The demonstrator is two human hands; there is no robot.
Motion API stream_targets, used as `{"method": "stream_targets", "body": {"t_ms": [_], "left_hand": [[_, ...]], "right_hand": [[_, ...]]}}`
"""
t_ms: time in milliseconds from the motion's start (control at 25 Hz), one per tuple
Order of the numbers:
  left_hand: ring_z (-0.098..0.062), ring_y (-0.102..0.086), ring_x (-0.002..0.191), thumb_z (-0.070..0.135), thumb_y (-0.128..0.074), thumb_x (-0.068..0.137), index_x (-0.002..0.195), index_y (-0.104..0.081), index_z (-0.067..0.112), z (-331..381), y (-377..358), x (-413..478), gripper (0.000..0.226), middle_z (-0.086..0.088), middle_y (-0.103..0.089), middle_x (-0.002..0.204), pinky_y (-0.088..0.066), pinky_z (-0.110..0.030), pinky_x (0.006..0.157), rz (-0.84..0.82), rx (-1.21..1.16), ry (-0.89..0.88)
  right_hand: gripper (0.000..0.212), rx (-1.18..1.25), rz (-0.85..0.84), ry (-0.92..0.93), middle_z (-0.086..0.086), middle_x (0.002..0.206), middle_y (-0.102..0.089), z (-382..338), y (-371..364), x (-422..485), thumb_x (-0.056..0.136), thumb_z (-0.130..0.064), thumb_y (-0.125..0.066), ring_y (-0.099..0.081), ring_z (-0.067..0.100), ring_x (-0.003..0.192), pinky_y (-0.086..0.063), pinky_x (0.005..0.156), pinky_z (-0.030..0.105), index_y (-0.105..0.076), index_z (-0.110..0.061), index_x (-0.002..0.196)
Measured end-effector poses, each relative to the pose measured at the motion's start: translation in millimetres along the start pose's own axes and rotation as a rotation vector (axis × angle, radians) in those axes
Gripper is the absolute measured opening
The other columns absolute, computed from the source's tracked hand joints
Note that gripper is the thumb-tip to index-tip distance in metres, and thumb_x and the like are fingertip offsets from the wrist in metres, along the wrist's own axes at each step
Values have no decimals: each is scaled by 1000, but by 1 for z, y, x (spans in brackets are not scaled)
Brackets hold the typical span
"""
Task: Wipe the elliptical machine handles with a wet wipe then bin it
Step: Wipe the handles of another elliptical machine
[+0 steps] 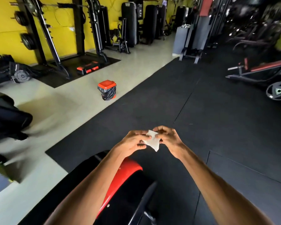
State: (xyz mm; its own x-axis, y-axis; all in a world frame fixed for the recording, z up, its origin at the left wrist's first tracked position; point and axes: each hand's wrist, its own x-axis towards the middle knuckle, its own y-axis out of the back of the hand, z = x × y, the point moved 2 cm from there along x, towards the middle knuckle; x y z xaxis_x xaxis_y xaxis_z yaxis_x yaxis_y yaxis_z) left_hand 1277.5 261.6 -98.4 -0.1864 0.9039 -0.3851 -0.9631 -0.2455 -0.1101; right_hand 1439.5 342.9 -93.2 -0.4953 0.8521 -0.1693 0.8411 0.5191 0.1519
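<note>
Fingers of left hand [133, 142] and right hand [168, 138] pinch the wet wipe [153, 142]; the bag-lined bin [107, 88] stands lidded.

Open path: black rubber matting [193, 103] and pale floor [68, 108] run unobstructed toward the bin [107, 90].
Below: a red-and-black machine housing [133, 168] blocks the low near side.
Left: racks [44, 38] line the yellow wall [3, 21].
Right: a bench [258, 70] and weight plate [278, 92] crowd the edge.
</note>
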Motion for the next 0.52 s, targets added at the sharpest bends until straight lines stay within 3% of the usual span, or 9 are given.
{"method": "stream_targets", "body": {"t_ms": [160, 280, 400, 520], "left_hand": [[-23, -74, 100, 15, -80, 86, 111, -73, 2, 32, -19, 91, 29, -9, -77, 101, -61, -38, 89, 94, 97, -44], [-27, -74, 105, 25, -76, 93, 118, -71, 7, 54, -32, 170, 32, -13, -75, 114, -62, -45, 91, 180, -8, -42], [-33, -72, 107, 6, -69, 95, 117, -66, 7, 85, -38, 231, 22, -19, -70, 120, -62, -44, 87, 286, -85, -40], [-30, -68, 107, -16, -60, 88, 122, -63, 10, 127, -39, 282, 43, -15, -65, 120, -62, -37, 78, 348, -67, -103]], "right_hand": [[20, -18, -33, 46, 3, 94, -72, 2, 48, 97, 90, 2, -69, -68, 15, 85, -54, 72, 33, -72, -14, 101], [17, -1, -123, 89, 2, 87, -68, 4, 84, 186, 91, 6, -71, -65, 13, 77, -52, 65, 26, -70, -6, 102], [21, -3, -243, 96, 6, 89, -65, -9, 111, 266, 91, 13, -65, -64, 9, 74, -53, 63, 20, -68, 3, 109], [26, -16, -366, 103, 3, 91, -63, -33, 127, 342, 93, 14, -60, -64, 14, 82, -55, 69, 21, -64, 6, 118]]}}
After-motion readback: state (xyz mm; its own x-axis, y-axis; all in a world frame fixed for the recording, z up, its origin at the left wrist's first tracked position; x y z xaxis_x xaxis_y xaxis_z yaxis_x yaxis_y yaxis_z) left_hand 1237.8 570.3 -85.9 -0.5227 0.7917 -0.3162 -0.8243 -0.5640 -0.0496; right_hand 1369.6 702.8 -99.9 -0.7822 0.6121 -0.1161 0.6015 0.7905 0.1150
